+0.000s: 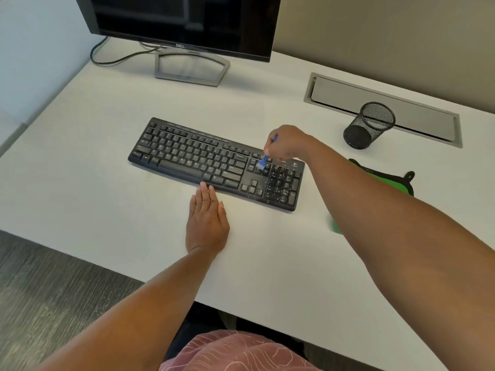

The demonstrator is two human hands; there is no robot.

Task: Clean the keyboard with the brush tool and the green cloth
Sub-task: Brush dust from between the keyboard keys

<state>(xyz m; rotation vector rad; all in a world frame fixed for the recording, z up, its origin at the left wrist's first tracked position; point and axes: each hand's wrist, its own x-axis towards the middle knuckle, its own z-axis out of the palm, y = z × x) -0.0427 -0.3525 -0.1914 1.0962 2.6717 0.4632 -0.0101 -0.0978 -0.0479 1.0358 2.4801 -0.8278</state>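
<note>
A right hand [288,144] pinches a small blue brush [263,160], its bristles touching the keys just left of the crumb-speckled number pad on a black keyboard [203,159] lying mid-tabletop. The left hand [206,219] rests flat, fingers together, against the keyboard's near edge. A green cloth [388,180] lies toward the tabletop's right edge, partly hidden behind the right forearm.

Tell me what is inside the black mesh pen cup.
The mesh pen cup looks empty: only its dark solid base shows through the open top and the mesh wall. Anything small and flat on the bottom cannot be made out from this angle.
</note>
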